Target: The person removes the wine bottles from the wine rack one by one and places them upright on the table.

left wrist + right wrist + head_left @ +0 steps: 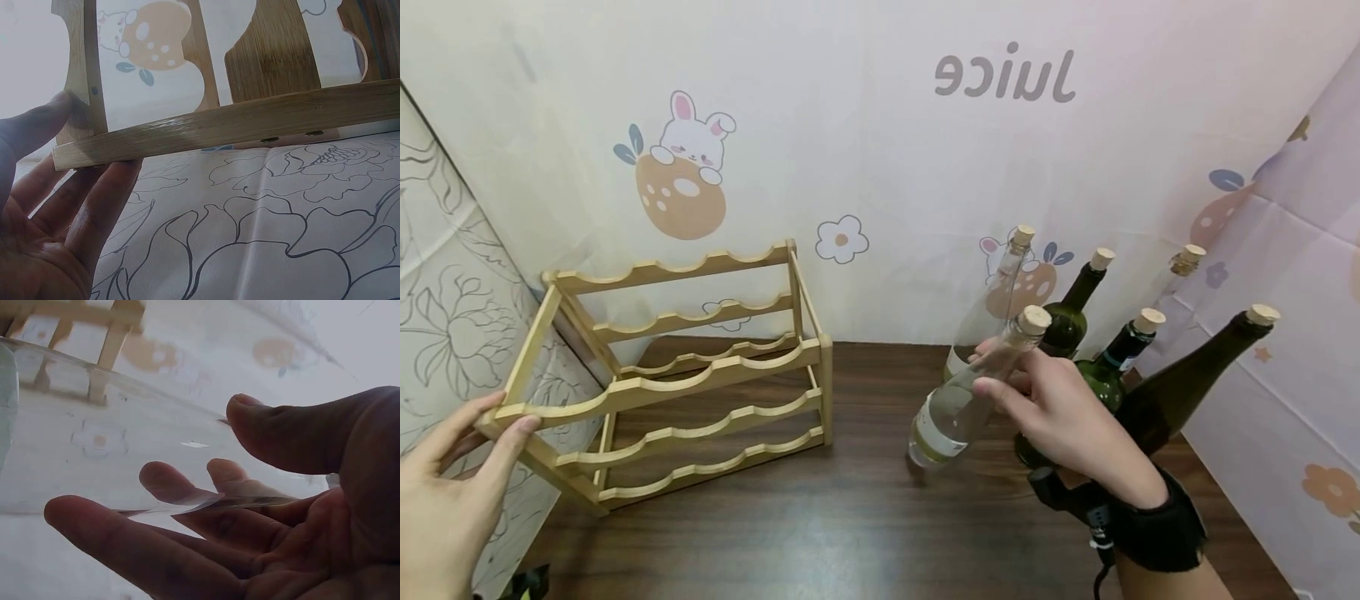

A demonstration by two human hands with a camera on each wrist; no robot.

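In the head view my left hand (460,492) grips the near left top corner of a wooden wine rack (722,375), thumb on the front rail and fingers around the side. The left wrist view shows the same hand (62,219) pinching the rack's end (219,122). My right hand (1060,400) holds a clear, corked glass bottle (955,417) near its neck. This bottle leans to the right, its white-labelled base toward the rack. In the right wrist view, thumb and fingers of the right hand (262,531) lie around the see-through glass bottle (125,456).
Behind the right hand stand more corked bottles: a clear one (1011,275), a dark green one (1067,321), a green one (1101,379), a tall olive one (1187,387) and a clear one at the back (1180,271). Printed cloth backdrops (865,150) edge the brown table (775,533).
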